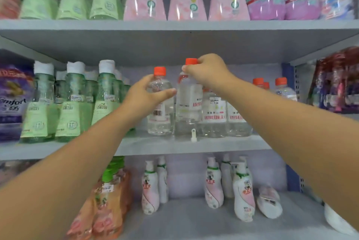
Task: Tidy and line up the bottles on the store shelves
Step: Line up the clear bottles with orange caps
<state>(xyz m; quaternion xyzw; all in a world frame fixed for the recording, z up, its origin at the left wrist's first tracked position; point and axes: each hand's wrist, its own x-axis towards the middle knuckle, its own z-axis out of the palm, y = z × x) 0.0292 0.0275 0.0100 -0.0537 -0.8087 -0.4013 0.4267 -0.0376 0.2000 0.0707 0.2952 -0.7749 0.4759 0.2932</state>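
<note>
On the grey middle shelf (pixel 174 145), my left hand (pixel 144 95) grips one clear orange-capped plastic bottle (pixel 160 115) while my right hand (pixel 206 70) pinches its taller neighbour's orange cap (pixel 191 61); I should seat both upright, labels forward.

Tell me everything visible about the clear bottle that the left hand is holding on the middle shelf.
The clear bottle looks like transparent plastic with an orange screw cap and colourless liquid inside. A white label with red print and a barcode faces outward. It stands upright near the front of the grey middle shelf, close beside a taller clear bottle. The left hand grips its shoulder, fingers curled round it below the cap.
</note>
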